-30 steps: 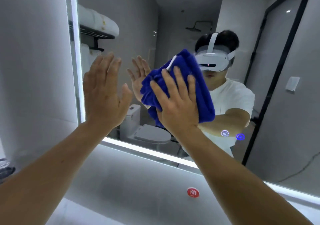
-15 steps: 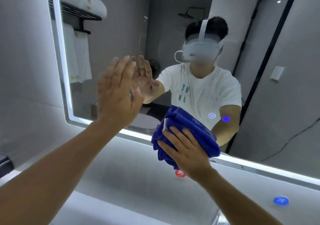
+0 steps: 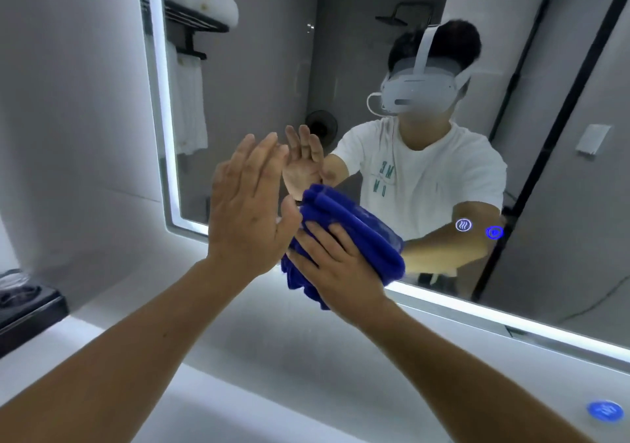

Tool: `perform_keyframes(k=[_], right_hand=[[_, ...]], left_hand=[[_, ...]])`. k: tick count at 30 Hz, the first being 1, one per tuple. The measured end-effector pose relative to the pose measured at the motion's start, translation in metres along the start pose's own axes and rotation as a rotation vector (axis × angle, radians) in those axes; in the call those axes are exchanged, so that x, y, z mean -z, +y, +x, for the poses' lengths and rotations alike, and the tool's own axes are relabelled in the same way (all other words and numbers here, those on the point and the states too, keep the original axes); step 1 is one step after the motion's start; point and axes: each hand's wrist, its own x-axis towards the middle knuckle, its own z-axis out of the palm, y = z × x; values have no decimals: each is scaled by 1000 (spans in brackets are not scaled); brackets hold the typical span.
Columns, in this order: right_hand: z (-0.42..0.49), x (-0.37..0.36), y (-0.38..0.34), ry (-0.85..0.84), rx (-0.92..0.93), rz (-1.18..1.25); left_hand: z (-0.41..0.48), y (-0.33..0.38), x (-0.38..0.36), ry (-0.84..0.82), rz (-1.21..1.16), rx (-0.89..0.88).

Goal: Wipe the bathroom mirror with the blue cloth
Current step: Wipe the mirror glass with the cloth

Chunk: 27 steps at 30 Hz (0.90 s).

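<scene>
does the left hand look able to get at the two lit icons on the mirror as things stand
Probably not directly: the left hand is raised near the mirror's left edge, and the right hand pressing the blue cloth lies between it and the lit icons.

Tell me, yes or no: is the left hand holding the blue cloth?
No. The right hand presses the blue cloth to the mirror; the left hand is flat and empty.

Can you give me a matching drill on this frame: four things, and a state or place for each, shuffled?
Things:
1. left hand
2. right hand
3. blue cloth
4. glowing blue round button

States or places:
A. bunched up, pressed on the mirror near its lit lower edge
B. raised flat, fingers straight, holding nothing
C. on the white surface below the mirror, far right
D. spread over the cloth, pressing it to the glass

Pairs: 1-B, 2-D, 3-A, 4-C
</scene>
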Motion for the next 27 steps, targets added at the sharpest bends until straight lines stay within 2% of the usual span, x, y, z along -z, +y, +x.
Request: perform_keyframes(k=[3, 6, 12, 19, 23, 27], right_hand=[[38, 11, -10, 51, 0, -20], [30, 7, -8, 50, 30, -60], [-86, -9, 41, -15, 81, -17], [-235, -28, 113, -95, 12, -172], [-233, -35, 105, -73, -28, -103], [-183, -30, 79, -9, -93, -22]], left_hand=[[1, -1, 4, -4, 3, 26], [1, 9, 2, 10, 7, 34], [6, 59, -20, 6, -11, 29], [7, 92, -31, -2, -65, 61], [6, 83, -28, 36, -74, 56], [3, 79, -27, 34, -80, 40]])
